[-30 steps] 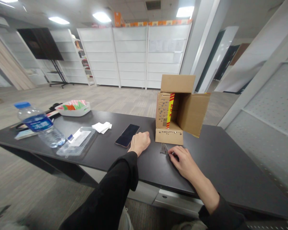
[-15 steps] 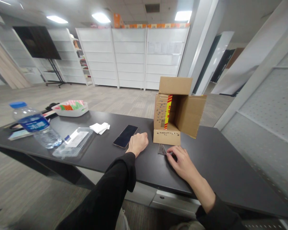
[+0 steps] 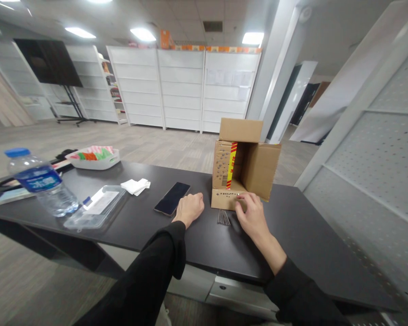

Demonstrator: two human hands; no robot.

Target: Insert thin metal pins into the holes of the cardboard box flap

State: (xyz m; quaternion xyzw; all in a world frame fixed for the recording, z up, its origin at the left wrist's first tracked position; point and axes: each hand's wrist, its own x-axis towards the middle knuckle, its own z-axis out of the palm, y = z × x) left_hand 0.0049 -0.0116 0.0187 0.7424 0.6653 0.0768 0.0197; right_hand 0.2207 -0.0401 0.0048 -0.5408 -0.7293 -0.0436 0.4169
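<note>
An open cardboard box [image 3: 255, 167] stands on its side on the dark table, its lower flap [image 3: 221, 200] hanging toward me with a row of small holes. My right hand [image 3: 253, 216] is at that flap, thumb and forefinger curled in a pinch; anything between the tips is too small to make out. Left of it several thin metal nails or screws [image 3: 223, 218] lie side by side on the table. My left hand [image 3: 191, 208] rests on the table as a loose fist, beside a dark phone [image 3: 172, 198]; its fingertips and anything in them are hidden.
Folded white tissue [image 3: 135, 186], a clear plastic case [image 3: 97, 209] and a water bottle [image 3: 44, 183] stand or lie to the left. Behind them is a white basket [image 3: 100, 164] with colourful packets. A perforated panel [image 3: 377, 154] rises along the right side.
My right hand has moved from beside the metal pieces up to the box's lower flap. My left hand has stayed by the phone. The view has shifted slightly.
</note>
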